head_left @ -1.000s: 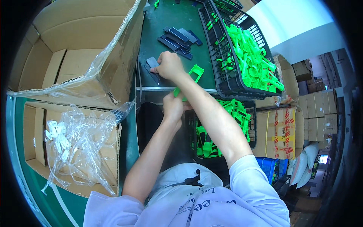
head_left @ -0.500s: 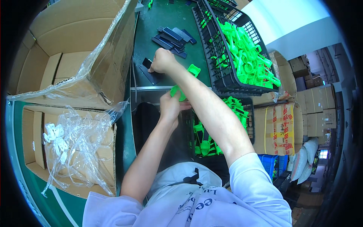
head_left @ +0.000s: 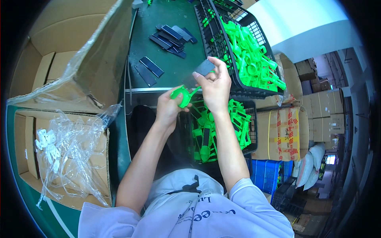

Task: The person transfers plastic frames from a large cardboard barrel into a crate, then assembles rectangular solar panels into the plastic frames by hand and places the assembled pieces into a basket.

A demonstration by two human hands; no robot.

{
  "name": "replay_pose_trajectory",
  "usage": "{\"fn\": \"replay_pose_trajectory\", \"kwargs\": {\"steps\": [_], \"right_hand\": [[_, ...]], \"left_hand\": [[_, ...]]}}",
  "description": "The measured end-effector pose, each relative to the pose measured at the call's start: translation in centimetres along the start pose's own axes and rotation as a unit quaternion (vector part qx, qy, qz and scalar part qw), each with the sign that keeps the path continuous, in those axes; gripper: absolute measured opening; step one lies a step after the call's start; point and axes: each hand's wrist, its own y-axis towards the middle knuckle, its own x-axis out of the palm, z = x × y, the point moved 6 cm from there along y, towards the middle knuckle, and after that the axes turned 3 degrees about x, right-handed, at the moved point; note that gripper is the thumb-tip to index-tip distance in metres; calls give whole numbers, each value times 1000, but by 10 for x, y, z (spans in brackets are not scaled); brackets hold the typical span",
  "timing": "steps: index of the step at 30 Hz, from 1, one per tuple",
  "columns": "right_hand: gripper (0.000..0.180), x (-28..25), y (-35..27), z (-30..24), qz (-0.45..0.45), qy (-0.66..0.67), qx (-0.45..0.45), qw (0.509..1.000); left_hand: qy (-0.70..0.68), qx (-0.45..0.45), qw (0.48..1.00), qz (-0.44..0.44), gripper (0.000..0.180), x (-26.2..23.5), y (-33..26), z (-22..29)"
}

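Dark-green table (head_left: 170, 65); bright-green, rounded piece (head_left: 185, 97).

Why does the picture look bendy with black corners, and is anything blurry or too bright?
In the head view, the fisheye lens bows the green table's left edge and the corners are black; in that same head view, a pale surface at upper right glows almost white, and the dark plate in the right hand looks smeared lower down, perhaps motion blur.

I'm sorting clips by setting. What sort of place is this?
Probably a small factory or assembly workshop: a black crate is heaped with similar green plastic parts, dark flat pieces lie on a green worktable, and cardboard boxes are stacked at the right.
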Motion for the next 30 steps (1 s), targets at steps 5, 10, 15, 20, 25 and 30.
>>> {"fn": "replay_pose_trajectory", "kwargs": {"steps": [5,10,15,20,25,30], "right_hand": [[30,-29,-19,-3,111,13,-51,992],[17,-37,-32,-13,120,-89,-71,986],[15,-32,-47,-39,143,-198,-157,957],[11,-22,-56,-54,123,-274,-255,919],[10,-13,-54,-58,104,-253,-280,920],[9,-13,-54,-62,114,-246,-258,927]], "left_hand": [[-60,-15,996,-66,26,7,-1,-2],[-14,-7,998,-63,28,10,-5,3],[0,14,997,-70,27,10,-8,8],[29,15,998,-47,26,11,-10,9],[23,9,999,-23,26,6,-7,7],[47,1,999,-8,25,3,-5,6]]}}
